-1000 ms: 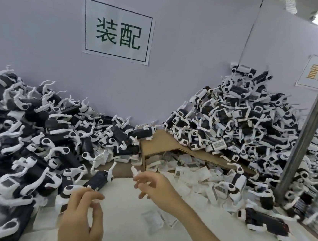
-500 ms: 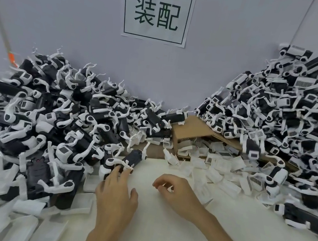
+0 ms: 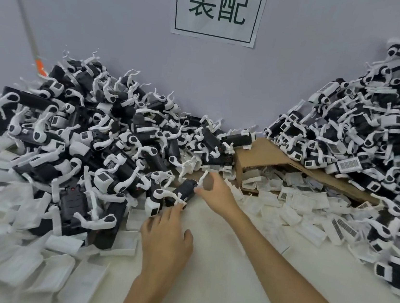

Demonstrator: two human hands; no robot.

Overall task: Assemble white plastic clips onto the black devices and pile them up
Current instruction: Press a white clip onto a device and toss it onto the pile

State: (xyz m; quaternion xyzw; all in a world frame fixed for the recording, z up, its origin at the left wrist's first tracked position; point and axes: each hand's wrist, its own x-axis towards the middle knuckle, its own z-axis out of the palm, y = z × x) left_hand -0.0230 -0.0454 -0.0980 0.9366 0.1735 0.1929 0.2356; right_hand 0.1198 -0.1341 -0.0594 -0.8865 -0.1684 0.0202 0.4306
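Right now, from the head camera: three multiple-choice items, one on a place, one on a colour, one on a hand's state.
1. The open brown cardboard box lies:
A) left of both hands
B) between the left heap and the right heap
C) under a hand
2. The characters on the white paper wall sign are:
A) red
B) blue
C) dark green
3. The left hand is:
A) flat, fingertips on a black device with a white plastic clip
B) a fist
C) gripping the box

1B: a heap flanks it on each side.
2C: green strokes on white paper.
3A: straight fingers reach the device.
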